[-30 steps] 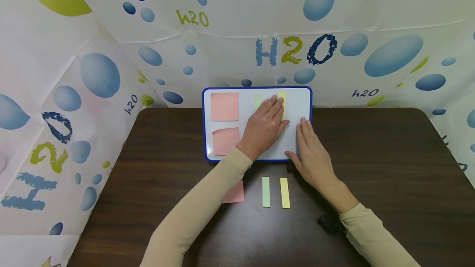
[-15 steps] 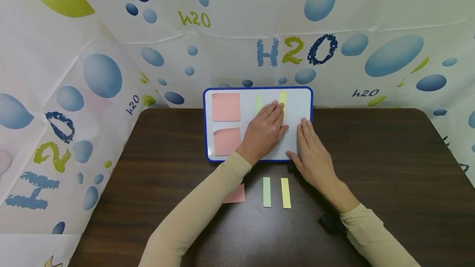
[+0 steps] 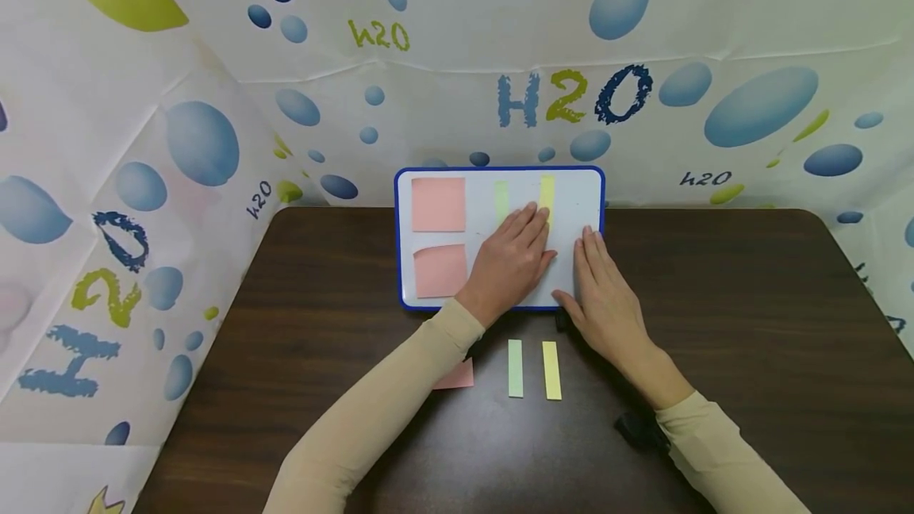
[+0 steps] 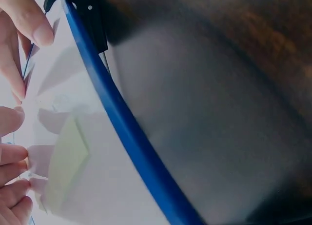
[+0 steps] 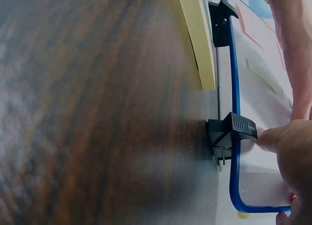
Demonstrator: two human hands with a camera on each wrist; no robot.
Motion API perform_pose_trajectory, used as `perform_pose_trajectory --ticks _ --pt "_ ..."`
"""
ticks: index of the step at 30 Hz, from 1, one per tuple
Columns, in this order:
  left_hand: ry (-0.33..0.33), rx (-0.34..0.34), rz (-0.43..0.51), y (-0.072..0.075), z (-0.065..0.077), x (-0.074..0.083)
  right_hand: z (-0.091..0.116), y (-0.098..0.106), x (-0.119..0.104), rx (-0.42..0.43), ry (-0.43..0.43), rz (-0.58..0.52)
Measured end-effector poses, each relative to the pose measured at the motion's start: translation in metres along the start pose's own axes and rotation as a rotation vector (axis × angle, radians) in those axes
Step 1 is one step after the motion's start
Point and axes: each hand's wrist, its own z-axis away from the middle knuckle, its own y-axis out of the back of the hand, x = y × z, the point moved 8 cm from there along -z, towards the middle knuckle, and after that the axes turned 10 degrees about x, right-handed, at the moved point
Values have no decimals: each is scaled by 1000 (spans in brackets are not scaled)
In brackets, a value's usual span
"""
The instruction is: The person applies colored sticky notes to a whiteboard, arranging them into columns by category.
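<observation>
A small whiteboard [image 3: 581, 193] with a blue frame stands at the back of the table. My left hand [image 3: 507, 260] lies on it, fingers fairly straight, fingertips over the lower part of a yellow sticky strip [image 3: 547, 189]. To the left of that strip is a pale green strip [image 3: 501, 195], partly hidden by the hand; in the left wrist view the green strip [image 4: 68, 161] has an end curling off the board. My right hand [image 3: 607, 300] rests along the board's right side with extended fingers, its thumb [image 5: 273, 137] beside a black clip [image 5: 239, 130] on the lower edge.
Two pink sticky notes [image 3: 439, 205] are on the board's left half, the lower one curling at its top. On the table in front lie a green strip pad [image 3: 516, 369], a yellow strip pad [image 3: 551, 371] and a pink pad [image 3: 457, 376] partly under the left sleeve.
My left hand has slid a little down the board, baring more of the yellow and green strips. The right hand has stayed in place, while the head view has shifted slightly.
</observation>
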Motion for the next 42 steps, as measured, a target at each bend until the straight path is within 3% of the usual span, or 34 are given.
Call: perform_pose_trajectory --ticks 12,31,42 --pt "-8 -29 11 2 8 6 0 -2 0 26 21 2" --pt "-5 -13 43 4 20 13 1 -2 -1 23 19 12" --pt "30 59 76 8 19 12 1 3 -3 27 24 27"
